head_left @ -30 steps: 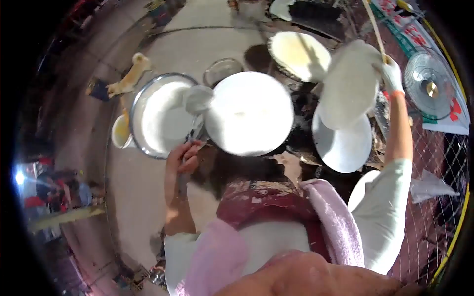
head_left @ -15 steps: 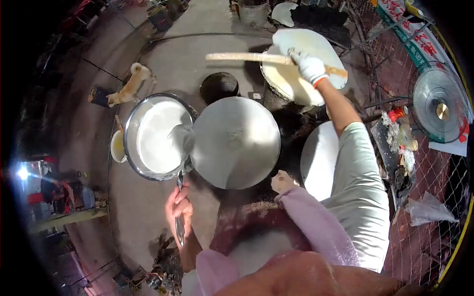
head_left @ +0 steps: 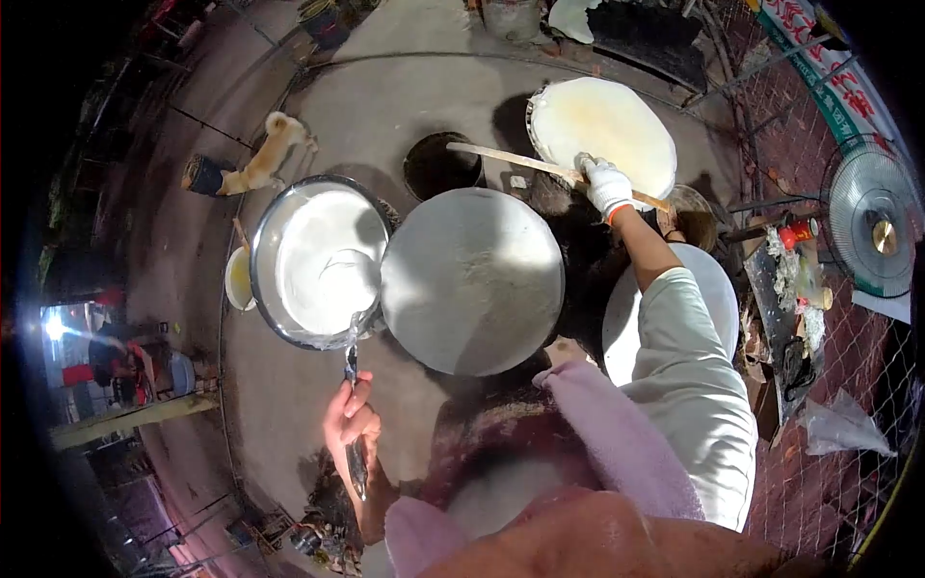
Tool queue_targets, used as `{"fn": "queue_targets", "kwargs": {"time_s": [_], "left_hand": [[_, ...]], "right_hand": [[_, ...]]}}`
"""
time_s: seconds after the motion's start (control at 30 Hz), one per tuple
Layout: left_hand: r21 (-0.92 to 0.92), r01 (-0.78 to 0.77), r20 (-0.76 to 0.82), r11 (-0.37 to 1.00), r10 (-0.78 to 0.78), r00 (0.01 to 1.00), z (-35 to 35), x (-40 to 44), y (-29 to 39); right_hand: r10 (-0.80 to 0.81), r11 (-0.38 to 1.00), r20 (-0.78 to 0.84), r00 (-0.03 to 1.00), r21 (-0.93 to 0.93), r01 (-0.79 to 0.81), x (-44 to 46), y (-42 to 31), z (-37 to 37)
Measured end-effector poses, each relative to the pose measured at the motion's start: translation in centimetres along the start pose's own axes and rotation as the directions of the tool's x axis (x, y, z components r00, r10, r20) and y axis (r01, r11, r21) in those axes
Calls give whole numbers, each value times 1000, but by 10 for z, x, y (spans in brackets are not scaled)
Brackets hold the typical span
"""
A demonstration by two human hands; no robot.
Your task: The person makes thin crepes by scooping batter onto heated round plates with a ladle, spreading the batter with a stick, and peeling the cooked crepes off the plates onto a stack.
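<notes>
My bare left hand [head_left: 352,414] pinches the slim handle of a shiny ladle [head_left: 351,358], whose scoop sits in white liquid [head_left: 313,217] inside a round silver metal basin [head_left: 263,252] at left. My right hand [head_left: 607,188], in a white glove, curls around a long, pale wooden stick [head_left: 520,163] over the near edge of a round, cream-coloured sheet [head_left: 602,130] at far right. This looks like scooping; lifting the ladle calls for keeping it level over the basin's rim. A flat, round, whitish pan [head_left: 472,281] at centre crowds that rim. Grey floor [head_left: 385,87] gives room on the far side.
</notes>
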State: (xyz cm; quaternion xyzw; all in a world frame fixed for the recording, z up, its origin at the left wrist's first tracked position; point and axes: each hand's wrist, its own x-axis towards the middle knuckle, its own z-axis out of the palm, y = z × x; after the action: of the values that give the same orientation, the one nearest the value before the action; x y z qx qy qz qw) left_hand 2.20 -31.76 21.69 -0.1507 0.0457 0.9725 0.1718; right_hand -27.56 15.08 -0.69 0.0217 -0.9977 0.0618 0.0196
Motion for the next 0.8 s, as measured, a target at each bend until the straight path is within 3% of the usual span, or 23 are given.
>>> {"fn": "queue_targets", "kwargs": {"time_s": [0.1, 0.13, 0.2, 0.27, 0.33, 0.4, 0.43, 0.47, 0.53, 0.57, 0.6, 0.63, 0.67, 0.73, 0.8], "left_hand": [[0, 30, -49, 1000, -30, 998, -10, -3, 17], [21, -10, -103, 1000, 12, 995, -5, -4, 19], [-43, 81, 48, 996, -79, 996, 11, -6, 29], [-221, 195, 220, 956, -146, 964, -2, -5, 59], [239, 84, 132, 967, -118, 984, -9, 14, 83], [359, 36, -48, 933, -20, 999, 19, 31, 82], [311, 70, -142, 948, -26, 989, 31, 42, 77], [427, 103, -85, 899, -73, 994, 29, 60, 77], [803, 68, -33, 592, -71, 997, 9, 81, 70], [920, 12, -25, 391, 27, 999, 15, 71, 41], [981, -36, 31, 189, 31, 999, 13, 62, 19], [995, -31, 32, 96, -6, 999, 14, 57, 4], [999, -33, 33, 2, -44, 998, 15, 55, -13], [994, 74, -55, 77, -226, 973, 19, 62, -49], [960, 229, -143, 161, -421, 896, 15, 80, -81]], "right_hand": [[13, 996, -141, 990, 93, 0, -25, -23, -26], [57, 996, -110, 992, 73, -49, -36, -29, -29], [93, 957, -111, 989, 283, -58, -80, -51, -50], [297, 858, 132, 946, 396, -325, -132, -81, -84], [277, 768, 33, 960, 593, -241, -201, -87, -69], [327, 516, -94, 940, 852, -95, -271, -80, -3], [419, 452, 81, 905, 845, -285, -303, -96, -25], [499, 365, 250, 830, 808, -463, -332, -116, -48], [601, -26, 319, 733, 924, -381, -393, -128, -34], [646, 141, 260, 717, 883, -448, -419, -133, -40], [685, 292, 205, 699, 802, -522, -446, -136, -45], [729, 230, 99, 677, 897, -378, -467, -142, -42], [754, 53, 231, 615, 912, -407, -492, -142, -45], [849, -39, 176, 498, 961, -274, -538, -127, -11], [905, -101, 205, 372, 954, -281, -573, -114, 1]]}}
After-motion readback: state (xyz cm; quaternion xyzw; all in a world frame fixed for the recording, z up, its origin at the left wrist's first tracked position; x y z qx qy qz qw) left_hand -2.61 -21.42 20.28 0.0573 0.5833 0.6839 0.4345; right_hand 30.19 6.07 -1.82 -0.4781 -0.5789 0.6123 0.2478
